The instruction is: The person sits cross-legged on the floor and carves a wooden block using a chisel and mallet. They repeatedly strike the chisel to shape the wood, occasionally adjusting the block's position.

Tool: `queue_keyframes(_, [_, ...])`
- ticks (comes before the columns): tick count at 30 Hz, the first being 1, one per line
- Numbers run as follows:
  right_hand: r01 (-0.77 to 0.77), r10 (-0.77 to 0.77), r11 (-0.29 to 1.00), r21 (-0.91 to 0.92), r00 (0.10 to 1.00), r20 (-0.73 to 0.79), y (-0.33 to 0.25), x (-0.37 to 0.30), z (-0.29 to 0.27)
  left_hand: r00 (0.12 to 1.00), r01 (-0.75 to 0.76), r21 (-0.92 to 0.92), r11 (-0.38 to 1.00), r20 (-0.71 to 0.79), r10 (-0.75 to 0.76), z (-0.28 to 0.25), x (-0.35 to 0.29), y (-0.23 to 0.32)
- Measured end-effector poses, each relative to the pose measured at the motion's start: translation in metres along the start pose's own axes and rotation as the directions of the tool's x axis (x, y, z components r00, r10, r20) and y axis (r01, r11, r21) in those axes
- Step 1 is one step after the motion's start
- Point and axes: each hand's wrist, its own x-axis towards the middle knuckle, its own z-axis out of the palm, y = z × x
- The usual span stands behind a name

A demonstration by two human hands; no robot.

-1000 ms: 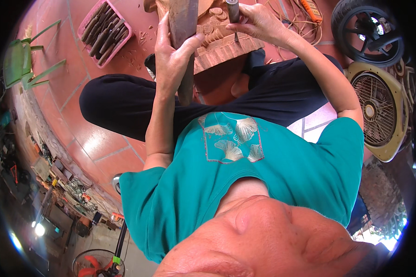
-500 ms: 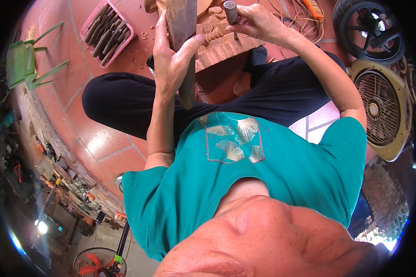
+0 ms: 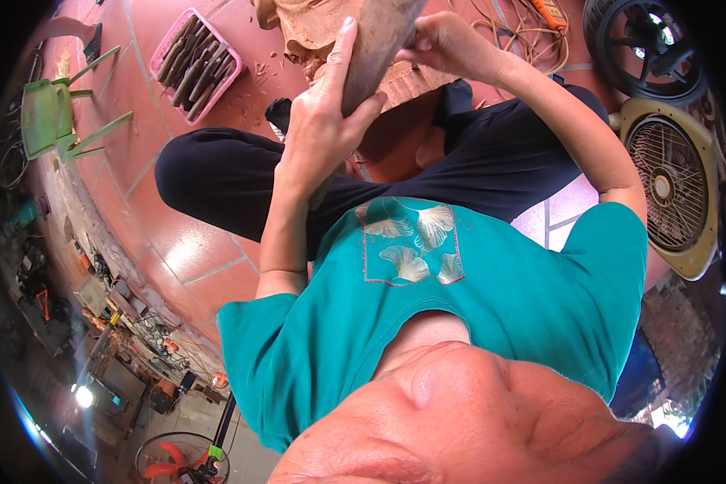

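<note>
My left hand [image 3: 321, 129] is closed round a flat, dark wooden mallet [image 3: 381, 50], its forefinger stretched along the wood. The mallet slants up to the right, in front of my right hand's fingertips. My right hand [image 3: 453, 50] is closed in a pinch beside it, on a chisel whose handle is now mostly hidden by the mallet. Beneath both hands lies a carved block of reddish-brown wood [image 3: 305, 31], with folded relief at the left and a ridged edge at the right. Part of the carving is covered by the mallet.
A pink basket [image 3: 235, 74] of chisels stands on the tiled floor to the left, wood shavings near it. A small green chair [image 3: 47, 119] is farther left. Orange cable [image 3: 504, 39], a black wheel [image 3: 645, 52] and a box fan [image 3: 661, 189] lie at the right.
The mallet has swung right and tilted, now covering the chisel handle that showed before. My left hand has moved right with it. My right hand stays nearly in place.
</note>
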Motion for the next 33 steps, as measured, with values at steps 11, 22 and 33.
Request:
queue_keyframes(11, [0.023,-0.025,0.999,-0.043,0.999,-0.037,-0.004,-0.003,0.011,0.978,-0.087,-0.163,0.983,-0.203,0.053,-0.020,-0.012,0.039])
queue_keyframes(22, [-0.011,0.007,0.999,-0.036,0.994,-0.108,0.016,-0.001,0.003,0.989,0.148,-0.257,0.955,0.034,-0.144,-0.010,-0.007,0.020])
queue_keyframes(33, [-0.110,0.115,0.993,0.043,0.986,-0.118,0.001,-0.003,0.002,0.968,0.175,-0.333,0.927,-0.113,-0.224,-0.012,-0.003,0.031])
